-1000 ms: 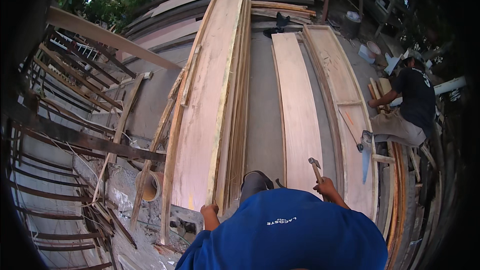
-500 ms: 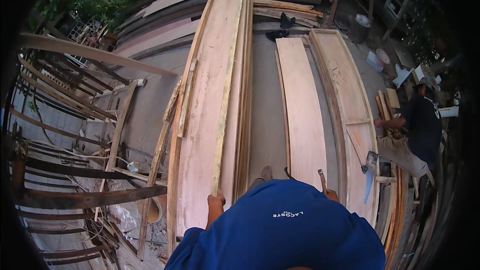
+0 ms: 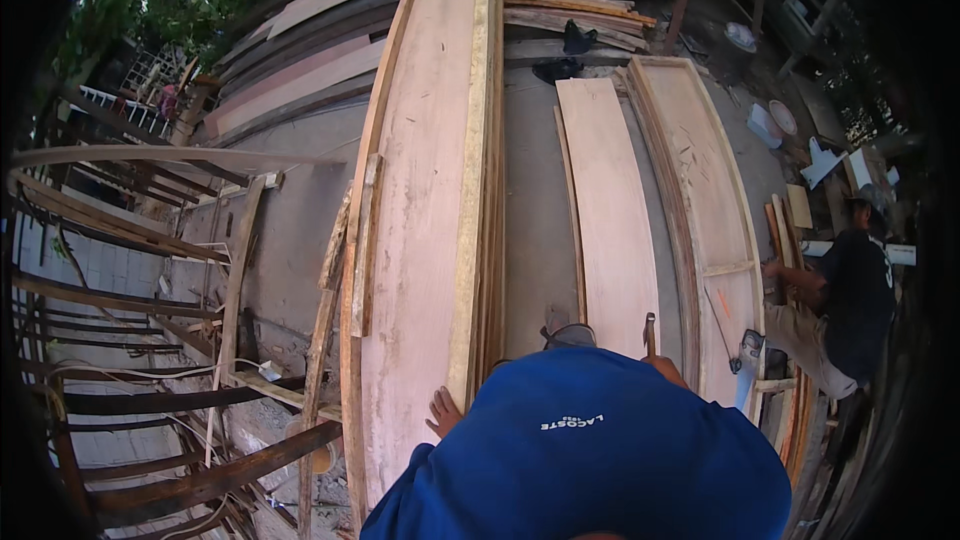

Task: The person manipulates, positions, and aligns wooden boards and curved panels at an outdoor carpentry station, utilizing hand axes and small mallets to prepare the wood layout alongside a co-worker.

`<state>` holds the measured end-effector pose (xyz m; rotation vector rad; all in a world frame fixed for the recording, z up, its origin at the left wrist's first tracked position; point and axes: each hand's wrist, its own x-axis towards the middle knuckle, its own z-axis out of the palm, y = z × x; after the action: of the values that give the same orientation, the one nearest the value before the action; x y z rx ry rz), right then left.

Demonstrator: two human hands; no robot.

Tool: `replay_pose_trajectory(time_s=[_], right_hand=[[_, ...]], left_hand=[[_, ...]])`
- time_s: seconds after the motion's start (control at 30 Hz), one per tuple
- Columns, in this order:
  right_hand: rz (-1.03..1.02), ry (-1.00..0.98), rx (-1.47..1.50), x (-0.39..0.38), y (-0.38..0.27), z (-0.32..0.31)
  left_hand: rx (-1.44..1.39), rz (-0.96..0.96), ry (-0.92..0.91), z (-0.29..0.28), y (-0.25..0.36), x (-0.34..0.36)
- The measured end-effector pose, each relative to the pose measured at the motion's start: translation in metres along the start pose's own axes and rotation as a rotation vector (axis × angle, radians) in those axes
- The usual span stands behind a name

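Observation:
My left hand (image 3: 444,413) lies on a long pale plywood panel (image 3: 415,200), fingers spread, close to the near end of a wooden strip (image 3: 468,270). That strip stretches along the panel's right edge. My right hand (image 3: 664,370), partly hidden by my blue shirt, is closed around a hammer (image 3: 650,333) held head up, above the near part of a narrower plywood board (image 3: 610,190). A second strip (image 3: 378,90) borders the panel's left side, and a short wood piece (image 3: 366,240) sits beside it.
At the right, a framed panel (image 3: 697,155) carries a handsaw (image 3: 745,360). A co-worker (image 3: 850,285) sits beyond it near stacked wood. Dark curved timbers (image 3: 200,470) stick out on the left. Boards (image 3: 290,90) lie across the back, with dark footwear (image 3: 560,70) near them.
My left hand has let go of the wooden strip and now rests flat on the panel. The strip's near end has swung right, onto the panel's edge. The hammer is still in my right hand.

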<state>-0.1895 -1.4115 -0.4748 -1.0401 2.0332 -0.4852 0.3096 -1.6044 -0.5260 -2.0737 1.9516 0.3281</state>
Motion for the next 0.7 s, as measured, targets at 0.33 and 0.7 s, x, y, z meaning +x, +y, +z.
replay_pose_trajectory(time_s=[0.33,0.7], right_hand=[[0.516,0.010,0.655,0.177,-0.070,-0.102],[0.567,-0.086,0.413,0.228,-0.067,-0.105]], left_hand=[[-0.031,-0.337,-0.024,-0.034,0.037,0.053],[-0.649,-0.070,-0.065,-0.073,-0.014,0.060]])
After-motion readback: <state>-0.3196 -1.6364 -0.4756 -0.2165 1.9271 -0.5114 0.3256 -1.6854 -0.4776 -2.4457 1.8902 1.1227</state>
